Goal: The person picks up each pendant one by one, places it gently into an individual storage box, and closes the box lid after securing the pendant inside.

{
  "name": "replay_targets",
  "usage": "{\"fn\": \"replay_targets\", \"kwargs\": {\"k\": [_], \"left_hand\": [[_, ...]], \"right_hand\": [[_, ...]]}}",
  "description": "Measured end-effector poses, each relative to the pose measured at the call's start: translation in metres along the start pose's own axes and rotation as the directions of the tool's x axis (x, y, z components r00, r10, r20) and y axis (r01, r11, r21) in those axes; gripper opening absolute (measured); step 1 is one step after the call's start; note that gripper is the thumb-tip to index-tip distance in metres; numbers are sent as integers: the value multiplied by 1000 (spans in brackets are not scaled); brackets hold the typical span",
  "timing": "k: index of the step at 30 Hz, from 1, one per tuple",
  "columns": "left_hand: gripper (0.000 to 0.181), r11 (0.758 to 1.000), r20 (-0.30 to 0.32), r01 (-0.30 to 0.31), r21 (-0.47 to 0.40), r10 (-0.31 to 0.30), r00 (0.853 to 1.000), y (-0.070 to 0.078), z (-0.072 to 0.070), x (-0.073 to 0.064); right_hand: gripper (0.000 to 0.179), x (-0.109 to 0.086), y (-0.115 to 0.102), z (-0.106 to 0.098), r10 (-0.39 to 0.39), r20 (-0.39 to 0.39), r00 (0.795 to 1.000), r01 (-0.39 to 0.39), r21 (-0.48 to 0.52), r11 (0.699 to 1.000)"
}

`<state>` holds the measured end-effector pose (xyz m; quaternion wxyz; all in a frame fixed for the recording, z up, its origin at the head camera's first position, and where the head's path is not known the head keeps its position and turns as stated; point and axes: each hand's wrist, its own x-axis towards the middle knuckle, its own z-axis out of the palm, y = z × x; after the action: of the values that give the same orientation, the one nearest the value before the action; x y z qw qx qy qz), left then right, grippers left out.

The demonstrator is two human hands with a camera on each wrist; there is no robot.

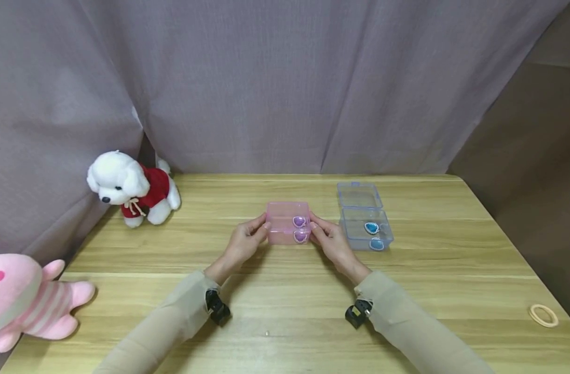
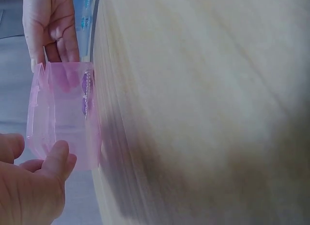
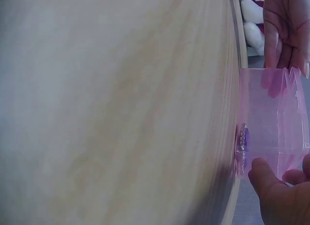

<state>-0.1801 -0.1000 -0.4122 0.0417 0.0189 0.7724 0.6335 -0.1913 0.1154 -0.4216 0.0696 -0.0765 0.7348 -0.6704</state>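
Observation:
A see-through pink plastic box (image 1: pixel 280 236) stands on the table between my two hands. Its hinged lid (image 2: pixel 38 113) is tilted down almost onto the body, leaving a narrow wedge-shaped gap in the wrist views. Purple heart-shaped gems (image 1: pixel 299 222) with beaded silvery edges lie inside, toward the right end. My left hand (image 1: pixel 244 241) holds the box's left end between thumb and fingers. From the other end, my right hand (image 1: pixel 331 243) grips it the same way, with the thumb (image 3: pixel 261 172) against the near wall.
Right of the pink box, a clear blue box (image 1: pixel 355 241) stands with its lid raised and blue heart-shaped gems (image 1: pixel 371 228) inside. A white plush dog (image 1: pixel 147 189) and a pink plush toy (image 1: pixel 46 306) are at the left. A pale ring (image 1: pixel 533 311) lies far right.

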Motion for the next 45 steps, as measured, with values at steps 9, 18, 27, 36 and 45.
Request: {"fn": "replay_targets", "kwargs": {"k": [9,18,27,36,45], "left_hand": [[42,996,-15,-48,73,50,999,-3,1,0],[44,992,-28,-78,96,81,996,-6,3,1],[47,999,-37,-27,46,28,999,-3,5,-1],[47,999,-37,-27,40,28,999,-2,5,1],[44,996,-42,-58,63,60,997,-4,5,-1]], "right_hand": [[38,1,2,-1,-18,-20,1000,17,-82,996],[37,2,4,0,-41,-33,999,36,-129,991],[40,1,2,-2,-60,0,998,59,-173,983],[43,3,-3,-2,40,-2,999,-40,-41,998],[44,1,0,-1,74,-30,997,-73,18,997]]}}
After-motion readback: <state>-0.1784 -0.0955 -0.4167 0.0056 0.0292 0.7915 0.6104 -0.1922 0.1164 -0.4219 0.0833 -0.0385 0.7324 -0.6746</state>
